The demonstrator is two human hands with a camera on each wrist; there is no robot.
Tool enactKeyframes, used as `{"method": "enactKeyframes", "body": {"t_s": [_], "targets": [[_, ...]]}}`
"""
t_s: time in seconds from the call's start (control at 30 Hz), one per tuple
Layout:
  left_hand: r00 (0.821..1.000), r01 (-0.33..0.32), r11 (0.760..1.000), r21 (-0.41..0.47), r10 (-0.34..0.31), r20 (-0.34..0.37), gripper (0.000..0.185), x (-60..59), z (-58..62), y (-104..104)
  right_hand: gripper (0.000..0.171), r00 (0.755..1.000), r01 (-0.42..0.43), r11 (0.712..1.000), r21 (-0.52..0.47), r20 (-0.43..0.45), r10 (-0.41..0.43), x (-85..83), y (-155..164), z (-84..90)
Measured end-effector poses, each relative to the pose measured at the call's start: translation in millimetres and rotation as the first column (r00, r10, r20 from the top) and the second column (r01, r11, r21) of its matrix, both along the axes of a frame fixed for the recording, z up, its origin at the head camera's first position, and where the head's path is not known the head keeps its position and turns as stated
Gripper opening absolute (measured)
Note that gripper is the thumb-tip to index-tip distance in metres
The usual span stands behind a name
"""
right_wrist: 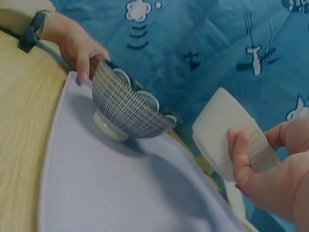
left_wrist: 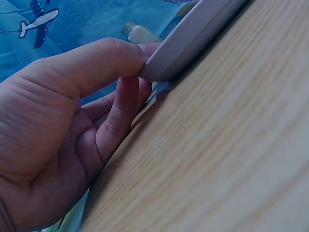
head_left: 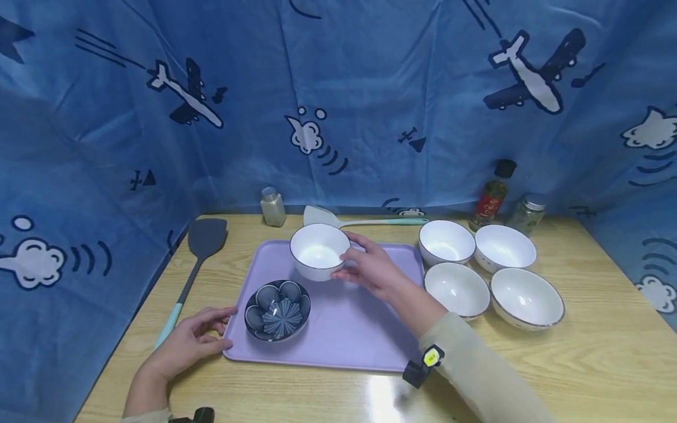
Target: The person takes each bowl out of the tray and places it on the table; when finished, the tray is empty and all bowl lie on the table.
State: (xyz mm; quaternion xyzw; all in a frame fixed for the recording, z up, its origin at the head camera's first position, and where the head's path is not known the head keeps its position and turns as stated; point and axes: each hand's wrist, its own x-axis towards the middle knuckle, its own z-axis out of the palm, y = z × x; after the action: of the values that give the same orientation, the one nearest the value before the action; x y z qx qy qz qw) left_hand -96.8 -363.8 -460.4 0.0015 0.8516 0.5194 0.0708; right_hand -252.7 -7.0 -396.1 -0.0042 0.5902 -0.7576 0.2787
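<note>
1. Blue airplane-print cloth [head_left: 370,88] is hung behind a wooden table [head_left: 582,364].
2. A white bowl [head_left: 319,251] is gripped by the right hand [head_left: 370,270] over a lilac tray [head_left: 349,329].
3. The tray's corner is pinched by the left hand [head_left: 193,341]; a dark patterned bowl [head_left: 277,309] sits just beside its fingers [left_wrist: 126,104].

A blue cloth backdrop [head_left: 338,100] printed with dark and white cartoon aeroplanes, puffy clouds and dashed motion lines hangs behind the far edge and wraps round both the left and right sides, creased in soft folds. In front of it stands a light wooden table [head_left: 608,352] with a clear grain running left to right. A bright patch of glare from overhead light lies on the near edge of the tabletop.
</note>
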Motion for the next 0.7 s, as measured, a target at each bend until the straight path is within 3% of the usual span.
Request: {"method": "enactKeyframes", "body": {"t_s": [0.3,0.7], "targets": [[1.0,0.01,1.0,-0.001,-0.01,-0.003,0.065,-0.7,-1.4,0.3,0.068,0.997,-0.061,0.997,0.044,-0.046,0.063,23.4,30.9,17.7],[1.0,0.008,1.0,0.006,-0.008,0.007,0.065,-0.4,-1.3,-0.3,0.069,0.973,-0.195,0.977,0.086,-0.108,0.203,43.7,67.1,22.5]]}}
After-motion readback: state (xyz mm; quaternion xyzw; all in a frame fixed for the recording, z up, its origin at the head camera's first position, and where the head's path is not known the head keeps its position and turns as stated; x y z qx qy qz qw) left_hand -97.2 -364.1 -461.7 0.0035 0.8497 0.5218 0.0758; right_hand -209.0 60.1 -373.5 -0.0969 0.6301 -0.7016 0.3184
